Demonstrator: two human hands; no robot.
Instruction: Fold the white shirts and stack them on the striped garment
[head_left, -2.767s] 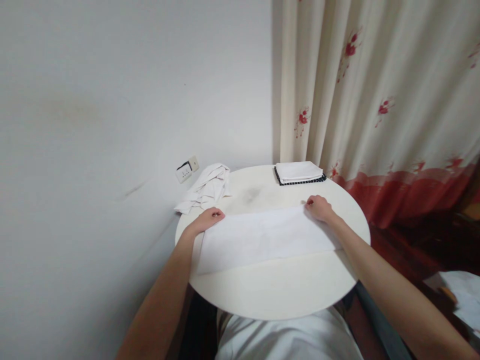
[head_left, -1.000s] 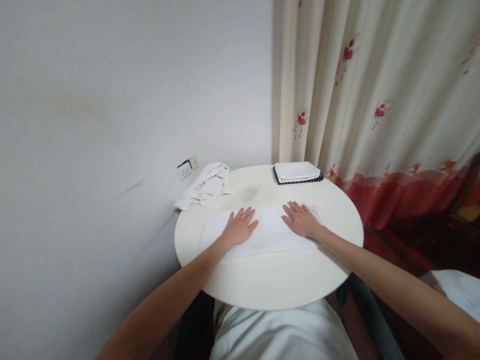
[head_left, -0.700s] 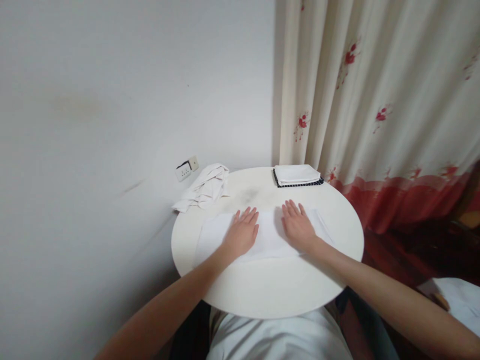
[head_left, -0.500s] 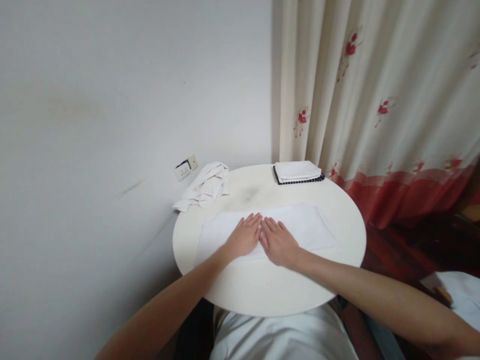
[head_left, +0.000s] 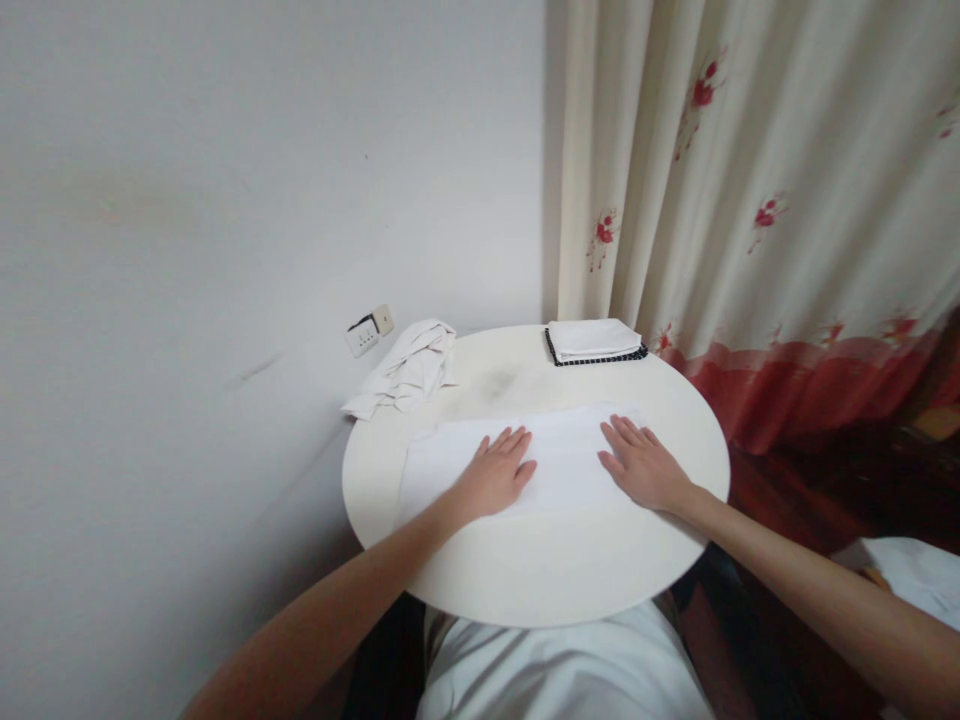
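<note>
A white cloth (head_left: 559, 455), folded into a long strip, lies flat across the middle of a round cream table (head_left: 555, 570). My left hand (head_left: 496, 473) rests palm down on the strip's middle, fingers stretched out. My right hand (head_left: 641, 462) lies flat on the strip's right end, fingers spread. Neither hand holds anything.
A crumpled heap of white cloths (head_left: 409, 368) sits at the table's far left edge, by a wall socket (head_left: 365, 332). A neatly folded white cloth on a dark-edged one (head_left: 594, 341) lies at the far edge. A flowered curtain (head_left: 750, 200) hangs behind.
The hands let go of the strip's far corners and lay flat on it. The right hand slid in beside the left, then back out to the right end.
</note>
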